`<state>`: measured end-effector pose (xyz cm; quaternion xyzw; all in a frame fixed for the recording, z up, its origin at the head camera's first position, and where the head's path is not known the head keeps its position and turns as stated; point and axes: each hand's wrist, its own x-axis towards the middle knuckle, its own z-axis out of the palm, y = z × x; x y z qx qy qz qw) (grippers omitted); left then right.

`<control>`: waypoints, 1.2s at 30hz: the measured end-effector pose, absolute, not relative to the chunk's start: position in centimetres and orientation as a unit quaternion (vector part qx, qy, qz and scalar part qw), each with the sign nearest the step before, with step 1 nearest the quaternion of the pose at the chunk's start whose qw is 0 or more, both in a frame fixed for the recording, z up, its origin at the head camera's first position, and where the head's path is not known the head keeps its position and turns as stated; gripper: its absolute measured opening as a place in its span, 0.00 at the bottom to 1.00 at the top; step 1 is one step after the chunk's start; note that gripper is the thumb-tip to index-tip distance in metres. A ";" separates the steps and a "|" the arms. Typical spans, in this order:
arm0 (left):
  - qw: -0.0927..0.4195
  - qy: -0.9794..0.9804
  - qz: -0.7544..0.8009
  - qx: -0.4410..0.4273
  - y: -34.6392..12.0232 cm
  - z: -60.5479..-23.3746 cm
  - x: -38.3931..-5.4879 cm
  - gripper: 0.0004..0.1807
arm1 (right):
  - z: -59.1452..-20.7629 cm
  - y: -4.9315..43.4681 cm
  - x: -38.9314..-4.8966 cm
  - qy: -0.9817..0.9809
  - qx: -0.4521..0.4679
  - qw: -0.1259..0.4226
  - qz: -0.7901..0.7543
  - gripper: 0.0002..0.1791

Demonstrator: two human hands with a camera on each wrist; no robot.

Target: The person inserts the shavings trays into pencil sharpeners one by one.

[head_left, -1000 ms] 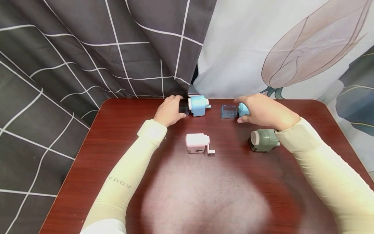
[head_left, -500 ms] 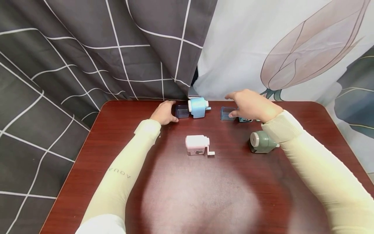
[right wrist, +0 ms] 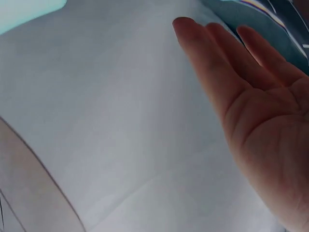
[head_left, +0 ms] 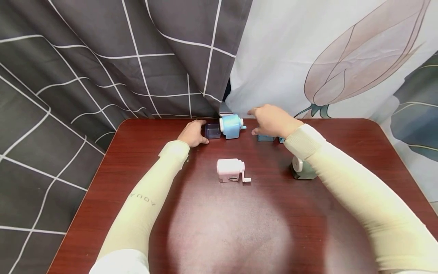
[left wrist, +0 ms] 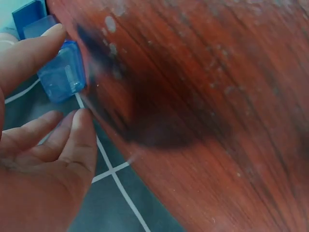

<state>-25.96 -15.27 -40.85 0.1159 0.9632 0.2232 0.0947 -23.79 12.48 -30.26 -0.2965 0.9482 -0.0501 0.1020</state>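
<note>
My left hand (head_left: 193, 134) is at the back of the table, fingers and thumb spread beside a small dark see-through box (head_left: 213, 131). In the left wrist view that box looks like a clear blue drawer (left wrist: 62, 79), between thumb and fingers and not gripped. Right beside it stands a light blue crank pencil sharpener (head_left: 230, 126). Over a clear blue box (head_left: 265, 138), my right hand (head_left: 273, 121) hovers with extended fingers, holding nothing. A second blue sharpener (head_left: 281, 140) is mostly hidden behind that hand and cuff.
Nearer the front, a pink crank sharpener (head_left: 230, 170) stands mid-table. A green sharpener (head_left: 304, 170) is partly covered by the right sleeve. Curtains (head_left: 164, 72) hang along the back edge of the reddish-brown table (head_left: 191, 213).
My right hand has moved left from the second blue sharpener to above the clear blue box. My left hand has drawn back left, off the dark box.
</note>
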 end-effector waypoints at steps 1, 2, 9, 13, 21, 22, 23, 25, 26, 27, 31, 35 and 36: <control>0.094 0.963 0.224 0.117 -15.3 -41.0 -26.0 0.44 | -30.4 12.2 -23.9 0.948 -0.297 0.103 -0.050 0.36; 0.094 0.963 0.225 0.118 -15.3 -41.2 -26.1 0.43 | -30.6 12.0 -24.0 0.948 -0.298 0.104 -0.050 0.36; 0.094 0.957 0.248 0.118 -15.5 -41.9 -26.2 0.43 | -31.6 10.7 -24.3 0.946 -0.304 0.101 -0.050 0.36; 0.088 0.951 0.276 0.105 -15.5 -42.2 -26.2 0.42 | -32.1 10.3 -24.4 0.944 -0.315 0.076 -0.058 0.34; 0.068 0.940 0.321 0.098 -15.5 -42.8 -26.4 0.37 | -32.9 9.7 -24.9 0.937 -0.337 0.036 -0.080 0.30; 0.064 0.938 0.327 0.095 -15.5 -42.8 -26.4 0.37 | -32.9 9.6 -24.9 0.938 -0.337 0.037 -0.080 0.30; 0.062 0.936 0.335 0.092 -15.5 -42.8 -26.3 0.37 | -33.0 9.5 -25.0 0.938 -0.335 0.038 -0.079 0.30; 0.059 0.931 0.351 0.084 -15.6 -42.7 -26.3 0.37 | -33.0 9.4 -25.1 0.938 -0.335 0.040 -0.077 0.30; 0.058 0.929 0.356 0.080 -15.6 -42.7 -26.3 0.37 | -33.1 9.3 -25.1 0.938 -0.335 0.041 -0.075 0.30; 0.058 0.928 0.360 0.077 -15.7 -42.6 -26.3 0.37 | -33.1 9.2 -25.2 0.938 -0.335 0.042 -0.074 0.30; 0.061 0.924 0.371 0.070 -15.7 -42.4 -26.0 0.37 | -33.4 9.0 -25.5 0.939 -0.336 0.038 -0.070 0.30; 0.070 0.921 0.378 0.068 -15.7 -42.4 -25.8 0.36 | -33.9 8.8 -25.7 0.938 -0.339 0.026 -0.072 0.27; 0.070 0.920 0.379 0.068 -15.6 -42.5 -25.8 0.36 | -34.0 8.7 -25.8 0.937 -0.341 0.022 -0.072 0.26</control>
